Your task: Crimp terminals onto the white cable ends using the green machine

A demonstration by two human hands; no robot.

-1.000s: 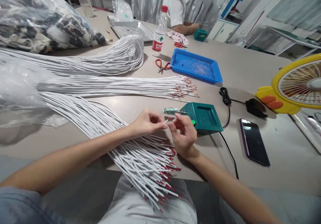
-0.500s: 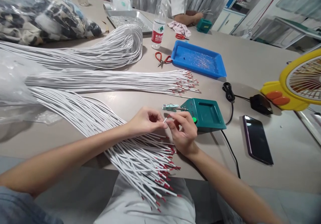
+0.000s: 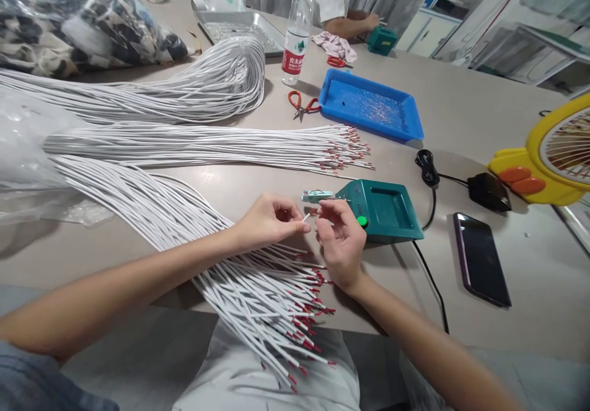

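My left hand pinches the end of a thin white cable with a red tip, held just above a fan of white cables lying under my wrists. My right hand is closed at the same cable's tip, fingers pinched against it. Both hands sit just left of a green bench device with a green button and a small clip on its left side.
More white cable bundles lie across the table's left. Behind are red pliers, a blue tray, a water bottle and a plastic bag. A phone, a black plug and a yellow fan are right. Another person works at the far end.
My hands stay together on the cable tip; the right fingers have shifted slightly at the tip. The view has tilted a little, nothing else has moved.
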